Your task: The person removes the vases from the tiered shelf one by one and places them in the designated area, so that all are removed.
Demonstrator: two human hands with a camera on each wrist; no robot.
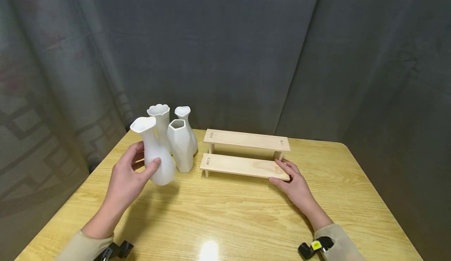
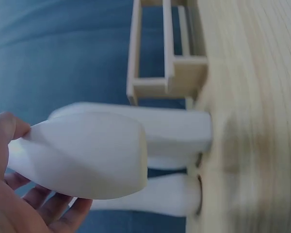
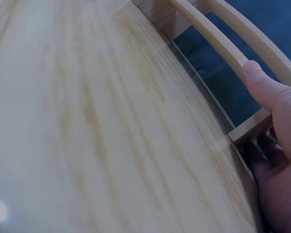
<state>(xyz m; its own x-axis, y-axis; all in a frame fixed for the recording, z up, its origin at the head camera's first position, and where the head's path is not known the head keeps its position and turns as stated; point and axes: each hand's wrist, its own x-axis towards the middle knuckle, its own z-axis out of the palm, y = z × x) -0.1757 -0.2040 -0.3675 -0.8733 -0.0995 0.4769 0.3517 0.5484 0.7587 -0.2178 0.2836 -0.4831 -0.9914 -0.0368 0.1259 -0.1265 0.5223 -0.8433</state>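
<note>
My left hand (image 1: 127, 176) holds a white vase (image 1: 163, 170) with a flared rim and a rounded lower body, thumb on the near side and fingers behind. In the left wrist view the vase's base (image 2: 99, 155) is raised off the table and tilted. Just behind it stand a faceted white vase (image 1: 181, 147), a scalloped-rim vase (image 1: 161, 122) and a slim-necked vase (image 1: 183, 112). My right hand (image 1: 296, 186) grips the right end of a two-tier wooden stand (image 1: 243, 165). In the right wrist view its thumb presses the lower board's edge (image 3: 218, 39); the other fingers are partly hidden.
Everything stands on a light wood-grain table (image 1: 225, 214). Grey curtains (image 1: 218, 53) hang close behind the table and along its sides. The stand's upper board (image 1: 246, 138) sits behind and above the lower one, to the right of the vases.
</note>
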